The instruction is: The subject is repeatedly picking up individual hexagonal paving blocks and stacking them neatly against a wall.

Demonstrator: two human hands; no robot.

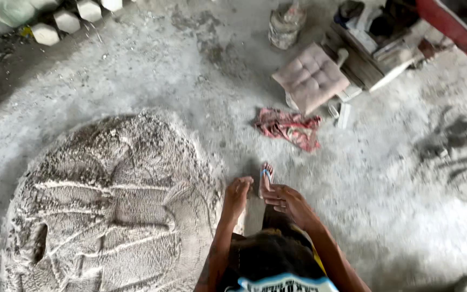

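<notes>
Sand pile (109,205) spreads on the concrete floor (352,178), just left of the person. Left hand (237,196) and right hand (287,201) hang loose, holding nothing, above a sandalled foot (266,178).

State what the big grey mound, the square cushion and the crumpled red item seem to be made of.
Mound: probably a dry sand or cement mix, grainy and matt, with scraped grooves. Cushion: padded fabric, tufted into squares, dusty pink. Red item: thin cloth, wrinkled and limp.

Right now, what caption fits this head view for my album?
Two bare hands hang empty beside a grey sand pile.
</notes>
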